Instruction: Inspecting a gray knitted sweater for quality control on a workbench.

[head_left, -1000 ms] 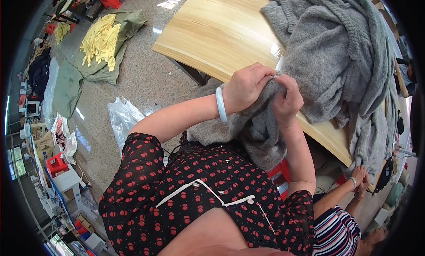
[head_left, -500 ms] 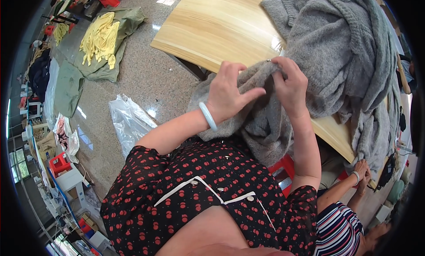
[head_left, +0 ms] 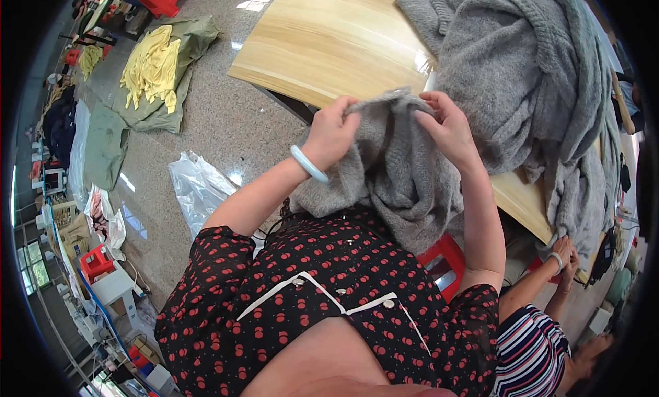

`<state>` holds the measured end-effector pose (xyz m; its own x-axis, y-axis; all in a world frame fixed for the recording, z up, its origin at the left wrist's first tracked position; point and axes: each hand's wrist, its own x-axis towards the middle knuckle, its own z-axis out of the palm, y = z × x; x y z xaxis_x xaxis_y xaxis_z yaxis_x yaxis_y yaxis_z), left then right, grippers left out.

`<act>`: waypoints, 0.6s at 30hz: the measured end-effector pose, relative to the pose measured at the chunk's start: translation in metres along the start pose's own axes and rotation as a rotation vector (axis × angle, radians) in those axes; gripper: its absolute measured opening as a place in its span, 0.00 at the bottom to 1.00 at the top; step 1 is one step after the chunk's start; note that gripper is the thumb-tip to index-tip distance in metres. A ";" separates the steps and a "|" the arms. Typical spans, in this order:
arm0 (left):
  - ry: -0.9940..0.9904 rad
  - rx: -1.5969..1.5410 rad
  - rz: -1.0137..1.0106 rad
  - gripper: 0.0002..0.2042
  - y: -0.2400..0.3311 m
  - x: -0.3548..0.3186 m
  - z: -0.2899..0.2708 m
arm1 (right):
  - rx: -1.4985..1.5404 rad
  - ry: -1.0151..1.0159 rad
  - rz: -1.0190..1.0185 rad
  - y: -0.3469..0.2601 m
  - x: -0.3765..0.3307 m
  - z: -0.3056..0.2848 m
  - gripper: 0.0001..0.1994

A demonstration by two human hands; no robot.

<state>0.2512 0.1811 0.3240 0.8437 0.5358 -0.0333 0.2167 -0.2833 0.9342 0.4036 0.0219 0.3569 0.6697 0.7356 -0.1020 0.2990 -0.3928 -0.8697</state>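
Grey knit point(head_left: 395, 170): hangs from your fingers into your lap at the table point(head_left: 322, 47) edge; top hem runs left-right between your hands; left hand point(head_left: 334, 130) and right hand point(head_left: 446, 126) both pinch it, equally near.

Fuzzy grey knitted garment point(head_left: 398, 170) in both hands: plain mid-grey, no pattern. Heap of grey ribbed knitwear point(head_left: 528, 88) on table: same grey, slightly darker in folds. Long curved wooden table point(head_left: 329, 43): pale honey with lighter grain streaks. Smooth round bangle point(head_left: 309, 165) on left wrist: pale bluish white. Short-sleeved dress point(head_left: 322, 294): black with small red dots, white piping. Low plastic stool point(head_left: 443, 259): red. Pile of cloth pieces point(head_left: 152, 64) on floor: yellow, lying on olive-green sheet point(head_left: 185, 50). Speckled stone floor point(head_left: 226, 129): grey-brown. Neighbour's striped top point(head_left: 528, 356): navy, white, red stripes.
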 end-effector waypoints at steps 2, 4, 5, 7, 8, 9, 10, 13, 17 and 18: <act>0.023 -0.126 -0.043 0.08 -0.009 0.002 -0.004 | 0.146 -0.150 0.100 0.003 -0.005 -0.004 0.17; 0.088 -0.226 -0.048 0.08 -0.017 0.006 -0.003 | 0.161 -0.168 0.119 0.009 -0.008 -0.006 0.16; 0.084 -0.226 -0.049 0.08 -0.018 0.006 -0.004 | 0.175 -0.186 0.137 0.012 -0.009 -0.006 0.15; 0.004 0.042 -0.051 0.07 -0.016 0.004 -0.010 | 0.153 -0.214 0.160 0.016 -0.009 -0.002 0.14; 0.004 0.042 -0.052 0.07 -0.020 0.004 -0.011 | 0.131 -0.246 0.180 0.016 -0.008 -0.001 0.13; 0.032 0.094 0.013 0.08 -0.026 0.005 -0.011 | 0.132 -0.247 0.179 0.015 -0.009 -0.002 0.13; 0.065 0.146 0.078 0.08 -0.031 0.006 -0.012 | 0.018 -0.267 0.230 0.014 -0.008 -0.003 0.11; -0.007 0.086 -0.057 0.09 -0.034 0.007 -0.019 | -0.087 -0.227 0.252 0.025 -0.009 -0.002 0.09; -0.053 0.134 -0.053 0.09 -0.030 0.007 -0.024 | -0.048 -0.040 0.125 0.025 -0.016 -0.001 0.09; -0.074 0.150 -0.061 0.09 -0.029 0.006 -0.025 | -0.048 -0.042 0.123 0.023 -0.018 -0.001 0.09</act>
<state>0.2376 0.2123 0.3060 0.8591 0.4977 -0.1197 0.3350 -0.3699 0.8666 0.3992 -0.0009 0.3398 0.6749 0.7019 -0.2275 0.2486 -0.5066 -0.8256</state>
